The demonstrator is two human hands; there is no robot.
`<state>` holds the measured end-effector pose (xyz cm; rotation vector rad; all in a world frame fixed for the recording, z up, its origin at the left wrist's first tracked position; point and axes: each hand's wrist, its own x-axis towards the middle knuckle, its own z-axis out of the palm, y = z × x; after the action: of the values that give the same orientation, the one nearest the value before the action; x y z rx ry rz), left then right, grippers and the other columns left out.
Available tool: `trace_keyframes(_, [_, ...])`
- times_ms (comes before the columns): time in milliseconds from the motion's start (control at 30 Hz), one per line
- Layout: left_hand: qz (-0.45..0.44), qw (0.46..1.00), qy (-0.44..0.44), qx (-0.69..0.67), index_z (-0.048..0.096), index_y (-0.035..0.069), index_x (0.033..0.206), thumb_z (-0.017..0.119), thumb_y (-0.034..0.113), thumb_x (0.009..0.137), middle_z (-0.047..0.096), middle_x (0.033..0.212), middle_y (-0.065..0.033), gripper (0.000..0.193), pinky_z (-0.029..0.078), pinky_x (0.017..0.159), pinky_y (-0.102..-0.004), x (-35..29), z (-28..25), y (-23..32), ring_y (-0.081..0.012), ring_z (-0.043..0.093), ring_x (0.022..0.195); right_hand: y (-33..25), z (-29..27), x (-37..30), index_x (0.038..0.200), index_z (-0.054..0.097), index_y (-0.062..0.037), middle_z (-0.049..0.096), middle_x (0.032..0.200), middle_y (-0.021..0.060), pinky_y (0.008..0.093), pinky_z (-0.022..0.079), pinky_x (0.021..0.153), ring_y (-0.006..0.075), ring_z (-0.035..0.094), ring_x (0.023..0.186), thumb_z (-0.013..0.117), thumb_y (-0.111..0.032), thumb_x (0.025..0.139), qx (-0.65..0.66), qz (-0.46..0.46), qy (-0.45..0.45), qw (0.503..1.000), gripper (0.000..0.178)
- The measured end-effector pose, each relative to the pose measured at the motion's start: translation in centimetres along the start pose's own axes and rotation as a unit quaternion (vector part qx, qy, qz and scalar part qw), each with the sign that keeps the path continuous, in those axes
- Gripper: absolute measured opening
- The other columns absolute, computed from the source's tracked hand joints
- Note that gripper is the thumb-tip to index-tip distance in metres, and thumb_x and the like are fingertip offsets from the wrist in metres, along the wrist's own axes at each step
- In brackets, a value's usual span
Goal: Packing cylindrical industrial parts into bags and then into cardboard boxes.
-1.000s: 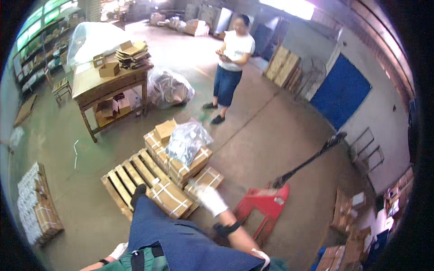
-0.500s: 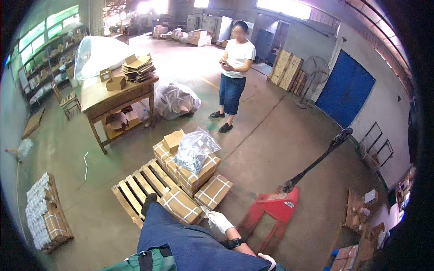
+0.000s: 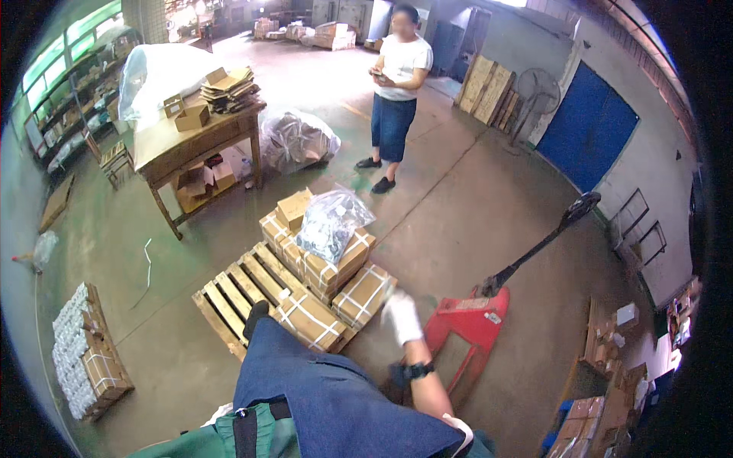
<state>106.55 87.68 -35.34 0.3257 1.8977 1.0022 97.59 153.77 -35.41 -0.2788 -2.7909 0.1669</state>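
Grey-brown concrete floor (image 3: 458,229) spreads around a wooden pallet (image 3: 229,294), with a cluttered desk (image 3: 198,141) farther off to the left and a red pallet jack (image 3: 466,305) parked beyond the pallet's right edge. Over the last half second the right hand (image 3: 402,317), in a white glove, has swung outward from the corner of the near carton (image 3: 309,320) to just beside the right-hand carton (image 3: 363,294). Every box has kept its place, so the swing seems to have shifted nothing; it leaves the right-hand carton, I judge, as the one closest to the glove. Blur hides whether the two touch, and I cannot tell whether the fingers are spread or pressed together. Only a scrap of the left hand (image 3: 220,415) shows, its fingers hidden. That right-hand carton sits at the pallet's right corner, brown, squarish and flat-topped, white straps crossing over it, its sides looking undented. Behind it rise stacked cartons (image 3: 347,267), topped by a clear plastic bag (image 3: 334,221) and a small box (image 3: 294,208), while bare slats line the pallet's left edge.
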Motion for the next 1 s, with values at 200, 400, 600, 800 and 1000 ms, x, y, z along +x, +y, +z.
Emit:
trace_keyframes(200, [0.011, 0.999, -0.015, 0.034, 0.058, 0.004, 0.105, 0.042, 0.01, 0.089, 0.065, 0.098, -0.0111, 0.024, 0.046, 0.08, -0.0364, -1.6, -1.9, -0.1, -0.0258, 0.06, 0.092, -7.3, -20.4, 7.1, 0.095, 0.059, -0.0066, 0.049, 0.062, -0.0042, 0.0206, 0.037, 0.047, 0.0058, 0.046, 0.052, 0.046, -0.018, 0.095, 0.654, 0.12, 0.139, 0.734, 0.017])
trace_keyframes(400, [0.063, 0.994, -0.02, 0.089, 0.058, 0.004, 0.105, 0.042, 0.009, 0.088, 0.065, 0.098, -0.0106, 0.024, 0.046, 0.08, -0.0363, 1.0, -5.6, 1.6, -0.0255, 0.06, 0.091, -12.9, -8.8, 0.5, 0.092, 0.063, -0.0073, 0.052, 0.062, -0.0023, 0.0231, 0.038, 0.044, 0.0082, 0.047, 0.048, 0.049, -0.02, 0.094, 0.64, 0.234, -0.081, 0.728, 0.019])
trace_keyframes(600, [0.065, 0.989, -0.049, 0.126, 0.058, 0.003, 0.105, 0.043, 0.009, 0.087, 0.064, 0.098, -0.0102, 0.024, 0.046, 0.08, -0.0362, -1.7, -7.0, 1.5, -0.0252, 0.06, 0.091, -11.9, -8.7, 0.1, 0.099, 0.06, -0.0054, 0.051, 0.06, -0.0021, 0.0231, 0.039, 0.046, 0.0072, 0.047, 0.049, 0.045, -0.021, 0.096, 0.673, 0.175, -0.205, 0.689, 0.022])
trace_keyframes(800, [0.1, 0.985, -0.083, 0.117, 0.058, 0.003, 0.105, 0.044, 0.009, 0.087, 0.064, 0.098, -0.0097, 0.024, 0.046, 0.079, -0.0361, 0.4, -3.1, 0.2, -0.0249, 0.06, 0.09, -11.0, -11.3, -0.1, 0.099, 0.059, -0.0034, 0.051, 0.059, -0.0012, 0.0237, 0.039, 0.046, 0.0088, 0.046, 0.048, 0.046, -0.023, 0.096, 0.669, 0.213, -0.227, 0.675, 0.024])
trace_keyframes(1000, [0.125, 0.977, -0.119, 0.123, 0.058, 0.003, 0.105, 0.044, 0.009, 0.086, 0.064, 0.099, -0.0093, 0.024, 0.046, 0.079, -0.036, 1.0, -0.5, -0.2, -0.0246, 0.06, 0.09, -10.0, -10.3, -0.8, 0.1, 0.058, -0.0021, 0.051, 0.061, 0.0006, 0.0259, 0.042, 0.046, 0.0107, 0.047, 0.05, 0.045, -0.024, 0.096, 0.673, 0.223, -0.243, 0.662, 0.026])
